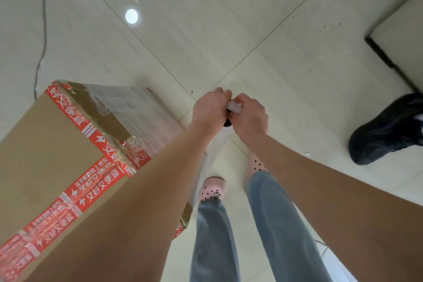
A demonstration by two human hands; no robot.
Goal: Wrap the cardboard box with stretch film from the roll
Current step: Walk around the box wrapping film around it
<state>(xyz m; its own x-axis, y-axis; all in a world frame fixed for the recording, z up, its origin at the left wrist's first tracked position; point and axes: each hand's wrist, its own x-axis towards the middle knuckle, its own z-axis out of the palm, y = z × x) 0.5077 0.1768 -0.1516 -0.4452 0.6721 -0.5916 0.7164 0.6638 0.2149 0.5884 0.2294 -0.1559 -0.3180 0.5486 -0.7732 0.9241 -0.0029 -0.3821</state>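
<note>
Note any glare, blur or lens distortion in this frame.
Head view: a round lamp glare sits on the glossy floor; the wide-angle lens stretches the forearms toward the corners; film on the box shines; left hand and right hand, gripping the roll, look soft; dark shoe blurred.

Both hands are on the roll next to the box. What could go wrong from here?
The left hand and right hand grip the roll only at its top end; it may tilt and bunch the film. A black shoe stands close on the right; circling the box risks a collision. A cable on the floor beyond the box could trip them.
</note>
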